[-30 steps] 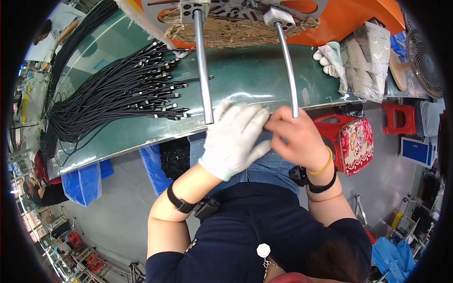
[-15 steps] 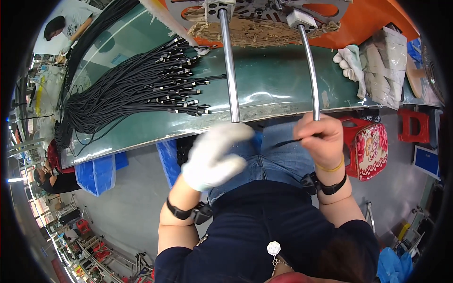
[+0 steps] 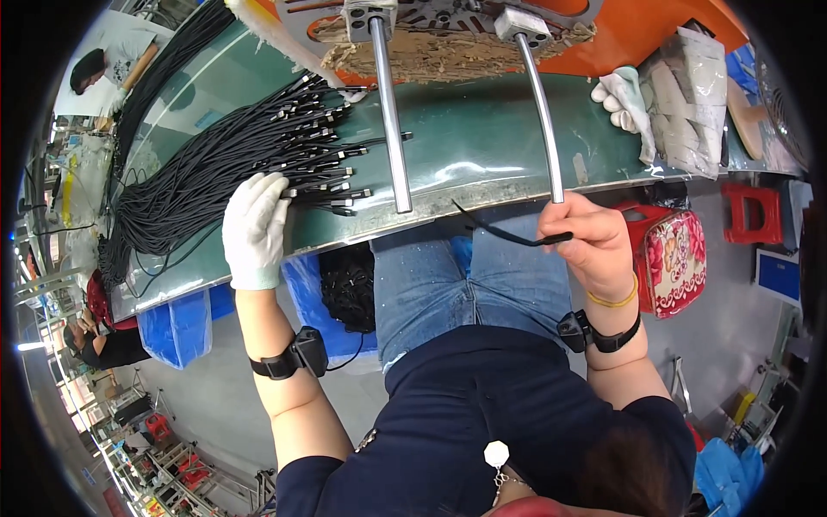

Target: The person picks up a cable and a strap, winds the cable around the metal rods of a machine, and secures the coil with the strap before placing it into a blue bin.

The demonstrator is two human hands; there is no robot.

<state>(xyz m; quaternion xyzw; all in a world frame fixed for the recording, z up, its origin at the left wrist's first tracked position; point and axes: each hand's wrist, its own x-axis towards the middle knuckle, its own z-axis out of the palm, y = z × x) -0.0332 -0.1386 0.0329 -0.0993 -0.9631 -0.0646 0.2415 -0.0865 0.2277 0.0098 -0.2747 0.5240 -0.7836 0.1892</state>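
A large bundle of black cables [image 3: 185,155] with metal-tipped plugs lies across the left of the green table. My left hand [image 3: 256,231], in a white glove, reaches to the bundle's near edge. Its fingers are pressed together on a black cable by the plug ends; the fingertips partly hide the grip. My bare right hand [image 3: 593,241] is closed, pinching a short, thin black strip [image 3: 504,231] between thumb and fingers. The strip sticks out leftward over my lap, just below the end of the right metal rod [image 3: 543,121].
A second metal rod [image 3: 392,121] also juts toward me from the machine plate [image 3: 439,17]. On the table's right are a white glove [image 3: 624,103] and a plastic-wrapped package [image 3: 689,103]. A flowered cushion [image 3: 676,263] hangs at a red stool [image 3: 751,214]. Blue bags [image 3: 177,327] hang below the table.
My left hand has swung left from in front of my lap to the cable bundle. My right hand stays near the rod's end, and more of the black strip now shows.
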